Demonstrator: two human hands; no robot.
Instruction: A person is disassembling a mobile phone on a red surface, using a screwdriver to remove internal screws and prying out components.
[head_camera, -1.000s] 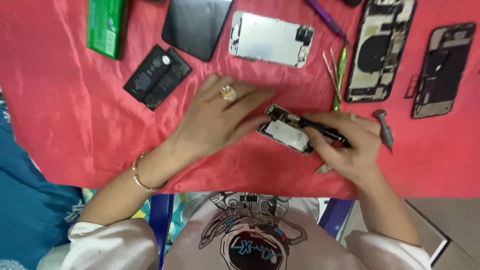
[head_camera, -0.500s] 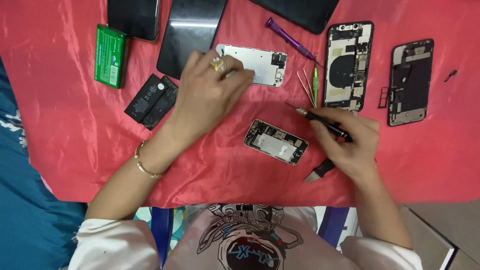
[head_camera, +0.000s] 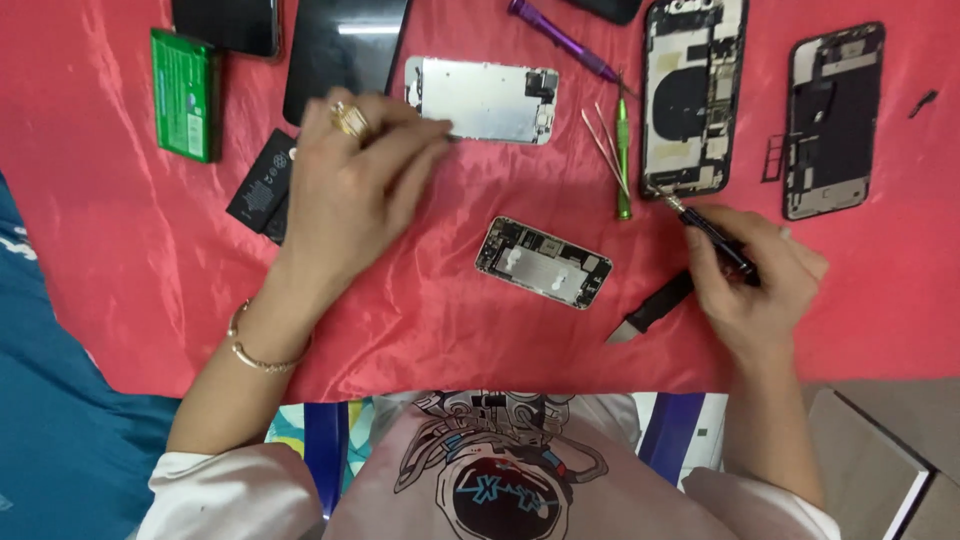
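Right hand (head_camera: 755, 285) grip closed round black screwdriver (head_camera: 712, 232).

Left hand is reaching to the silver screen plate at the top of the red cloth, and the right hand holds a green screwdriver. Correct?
Not quite. In the head view the right hand holds a black screwdriver; the green screwdriver lies untouched on the red cloth. The left hand is indeed at the silver screen plate.

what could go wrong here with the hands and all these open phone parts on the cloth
The left hand reaches onto the silver display panel; dragging it over the slick red cloth might scratch it.

The right hand holds a screwdriver whose tip sits at the open phone housing; a slip could gouge its parts.

The opened small phone lies unheld between both hands and might get bumped.
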